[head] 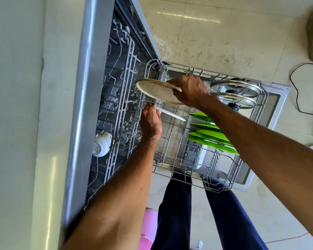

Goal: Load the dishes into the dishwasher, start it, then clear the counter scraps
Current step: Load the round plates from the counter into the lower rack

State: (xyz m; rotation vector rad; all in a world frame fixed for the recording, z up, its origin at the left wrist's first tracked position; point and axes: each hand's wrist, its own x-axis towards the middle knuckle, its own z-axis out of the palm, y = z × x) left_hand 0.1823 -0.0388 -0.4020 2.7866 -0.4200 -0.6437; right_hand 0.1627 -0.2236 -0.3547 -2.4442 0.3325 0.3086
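The dishwasher (90, 73) stands open with its lower rack (181, 170) pulled out over the lowered door. My right hand (188, 91) grips a speckled beige plate (155, 91) by its rim, holding it above the rack's far left corner. My left hand (150, 121) holds the edge of a second, pale plate (172, 114) that stands tilted in the rack just below. Several green plates (210, 136) stand on edge in the rack's middle. Two glass lids (235, 92) sit at the rack's far right.
A white cup (101, 145) lies in the upper rack inside the machine, among food scraps on the wires. A black cable (296, 98) runs over the tiled floor at the right. A pink object (148, 230) is beside my legs.
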